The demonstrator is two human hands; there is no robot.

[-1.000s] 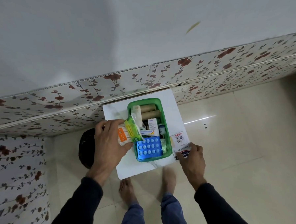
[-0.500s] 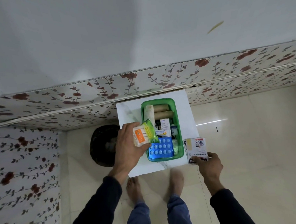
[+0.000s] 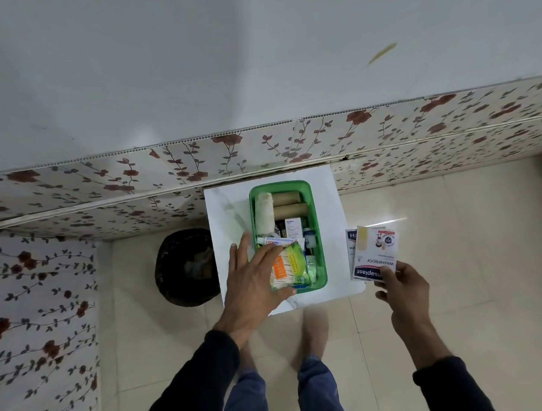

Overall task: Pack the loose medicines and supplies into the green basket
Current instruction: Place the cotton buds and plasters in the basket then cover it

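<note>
The green basket [image 3: 317,234] stands on a small white table [image 3: 226,214] against the wall. It holds brown rolls, a white bandage roll, small boxes and a tube. My left hand [image 3: 251,281] presses a pack of cotton swabs [image 3: 290,268] down into the basket's near end, with thumb under the pack and fingers spread over it. My right hand [image 3: 399,285] holds two plaster packets [image 3: 374,251] fanned out, in the air to the right of the table, off its edge.
A black bin [image 3: 186,266] sits on the floor left of the table. Flower-patterned wall panels run behind and to the left. Beige tiled floor lies to the right, and my bare feet stand just below the table.
My left hand has carried the cotton swab pack from left of the basket down into its near end, covering the blue blister pack. My right hand has lifted the plaster packets off the table.
</note>
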